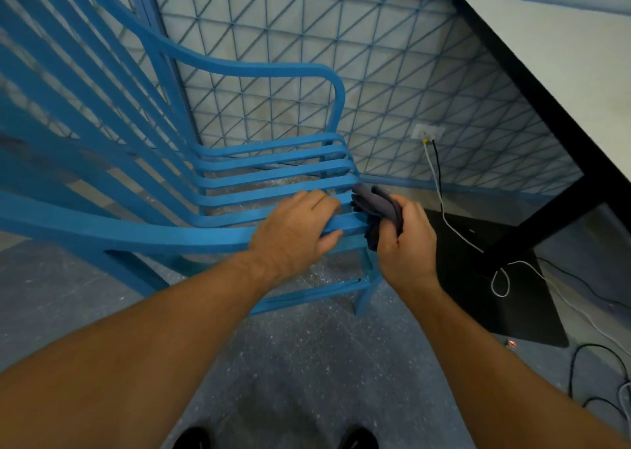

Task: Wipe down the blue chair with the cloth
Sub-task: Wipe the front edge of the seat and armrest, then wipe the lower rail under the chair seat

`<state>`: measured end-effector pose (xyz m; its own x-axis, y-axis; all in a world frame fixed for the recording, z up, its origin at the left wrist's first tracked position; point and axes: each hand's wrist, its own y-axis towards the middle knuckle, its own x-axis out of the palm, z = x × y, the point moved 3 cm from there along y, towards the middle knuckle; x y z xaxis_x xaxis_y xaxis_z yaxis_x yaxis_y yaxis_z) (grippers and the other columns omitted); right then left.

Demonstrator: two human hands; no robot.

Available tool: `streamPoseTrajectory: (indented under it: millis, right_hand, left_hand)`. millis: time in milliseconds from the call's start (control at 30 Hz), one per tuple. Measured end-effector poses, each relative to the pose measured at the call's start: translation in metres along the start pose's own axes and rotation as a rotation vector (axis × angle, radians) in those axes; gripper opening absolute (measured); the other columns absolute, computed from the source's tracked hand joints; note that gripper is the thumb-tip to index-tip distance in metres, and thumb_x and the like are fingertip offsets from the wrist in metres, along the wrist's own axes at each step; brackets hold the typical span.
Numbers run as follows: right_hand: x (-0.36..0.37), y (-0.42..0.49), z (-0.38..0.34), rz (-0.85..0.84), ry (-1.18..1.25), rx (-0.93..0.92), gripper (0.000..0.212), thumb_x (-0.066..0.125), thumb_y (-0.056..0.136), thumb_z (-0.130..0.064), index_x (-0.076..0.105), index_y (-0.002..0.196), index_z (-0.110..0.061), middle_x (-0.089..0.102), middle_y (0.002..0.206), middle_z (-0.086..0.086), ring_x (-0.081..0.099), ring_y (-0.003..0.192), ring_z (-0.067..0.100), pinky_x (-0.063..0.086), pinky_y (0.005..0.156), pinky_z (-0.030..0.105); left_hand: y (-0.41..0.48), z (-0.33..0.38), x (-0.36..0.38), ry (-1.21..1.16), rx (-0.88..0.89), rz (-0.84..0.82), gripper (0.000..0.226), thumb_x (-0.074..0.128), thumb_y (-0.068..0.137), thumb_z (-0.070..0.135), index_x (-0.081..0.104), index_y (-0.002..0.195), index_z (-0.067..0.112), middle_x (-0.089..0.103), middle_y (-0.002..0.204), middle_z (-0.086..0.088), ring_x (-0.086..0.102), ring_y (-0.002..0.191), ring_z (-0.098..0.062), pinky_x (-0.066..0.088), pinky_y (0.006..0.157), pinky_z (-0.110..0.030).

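1. Our right hand [406, 240] is curled tight round the bunched grey cloth [379, 214], which pokes out above the knuckles and touches the front corner of the blue chair [239, 69]. Wadded like this, the cloth offers only a small face, so we judge it could skip the slat sides and the gaps between them.
2. Just left of it, our left hand [297, 230] grips the near armrest [136, 233], fingers over the top and thumb beneath. If that hold slackens, a firm wipe could shove the chair away from us.
3. Further right and below the cloth hand, a white cable [444, 209] trails over a black table base [495, 295]. A wide sweep or a step could snag it.
4. Both forearms reach forward and down and converge at that corner. The right wrist is bent inward, the left lies flatter along the armrest.
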<state>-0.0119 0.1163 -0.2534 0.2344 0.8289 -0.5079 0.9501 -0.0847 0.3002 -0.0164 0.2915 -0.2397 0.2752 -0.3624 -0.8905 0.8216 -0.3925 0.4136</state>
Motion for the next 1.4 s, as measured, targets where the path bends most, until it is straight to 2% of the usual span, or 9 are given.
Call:
streamPoseTrajectory:
  millis: [167,267,400,633,767,867,1000,1167,1400]
  right_hand:
    - [-0.015,-0.012,0.006,0.057,0.232,0.179,0.027,0.047,0.097,-0.014,0.055,0.120,-0.026,0.063,0.106,-0.010,0.061,0.098,0.005,0.053,0.082,0.025]
    - [-0.018,-0.037,0.026,0.065,0.332,0.316,0.027,0.048,0.098,-0.017,0.055,0.123,-0.025,0.062,0.102,-0.012,0.063,0.095,0.006,0.054,0.071,0.018]
    - [-0.006,-0.073,0.072,0.024,0.364,0.520,0.022,0.051,0.097,-0.021,0.060,0.113,-0.032,0.066,0.103,-0.006,0.066,0.094,0.014,0.059,0.078,0.040]
    - [0.010,-0.105,0.162,-0.011,0.213,0.812,0.021,0.046,0.098,-0.010,0.059,0.105,-0.025,0.064,0.093,0.002,0.060,0.079,0.012,0.048,0.061,0.026]
    - [0.024,-0.102,0.182,-0.118,0.098,0.684,0.023,0.048,0.096,-0.005,0.061,0.109,-0.020,0.063,0.082,0.000,0.062,0.061,0.003,0.050,0.048,0.015]
    - [0.043,-0.086,0.188,-0.147,-0.063,0.398,0.025,0.056,0.094,-0.015,0.063,0.116,-0.026,0.064,0.095,0.007,0.066,0.074,0.016,0.060,0.065,0.037]
    - [0.075,-0.062,0.194,-0.082,-0.432,0.085,0.034,0.063,0.089,-0.012,0.063,0.123,-0.012,0.063,0.102,0.015,0.065,0.087,0.030,0.057,0.080,0.041]
    - [0.116,-0.055,0.208,-0.198,-0.716,0.138,0.032,0.058,0.094,-0.019,0.062,0.125,-0.019,0.063,0.099,0.014,0.065,0.080,0.034,0.054,0.067,0.041]
    - [0.119,-0.058,0.211,-0.350,-0.764,0.233,0.035,0.047,0.101,-0.020,0.049,0.136,-0.022,0.055,0.115,0.013,0.062,0.092,0.033,0.053,0.077,0.043]
  left_hand:
    - [-0.054,0.014,-0.002,-0.122,-0.065,0.143,0.025,0.056,0.092,0.028,0.064,0.107,0.008,0.064,0.100,-0.004,0.057,0.092,-0.019,0.049,0.083,-0.032]
    - [-0.080,0.022,0.017,-0.189,-0.125,0.050,0.029,0.048,0.094,0.032,0.065,0.100,0.009,0.063,0.092,-0.004,0.059,0.083,-0.022,0.051,0.074,-0.036]
    - [-0.101,0.023,0.062,-0.214,-0.242,-0.117,0.032,0.049,0.089,0.036,0.069,0.096,0.012,0.067,0.091,-0.003,0.064,0.083,-0.024,0.052,0.072,-0.032]
    - [-0.116,0.004,0.130,-0.209,-0.440,-0.378,0.044,0.057,0.094,0.038,0.055,0.130,0.013,0.060,0.126,-0.005,0.054,0.113,-0.023,0.044,0.097,-0.035]
    - [-0.106,-0.013,0.160,-0.167,-0.493,-0.469,0.053,0.061,0.091,0.041,0.048,0.135,0.013,0.056,0.129,-0.007,0.053,0.114,-0.024,0.044,0.098,-0.036]
    - [-0.096,-0.023,0.179,-0.131,-0.516,-0.527,0.057,0.065,0.088,0.042,0.049,0.132,0.011,0.057,0.127,-0.009,0.054,0.112,-0.027,0.046,0.095,-0.038]
    - [-0.089,-0.032,0.202,-0.074,-0.578,-0.618,0.060,0.064,0.089,0.045,0.044,0.137,0.014,0.054,0.131,-0.008,0.053,0.115,-0.027,0.047,0.095,-0.039]
    - [-0.090,-0.040,0.224,-0.048,-0.555,-0.707,0.052,0.062,0.090,0.043,0.049,0.130,0.014,0.059,0.123,-0.008,0.056,0.108,-0.025,0.049,0.091,-0.037]
    - [-0.079,-0.046,0.231,0.133,-0.459,-0.739,0.026,0.053,0.097,0.035,0.061,0.109,0.014,0.063,0.104,-0.008,0.060,0.088,-0.025,0.044,0.072,-0.032]
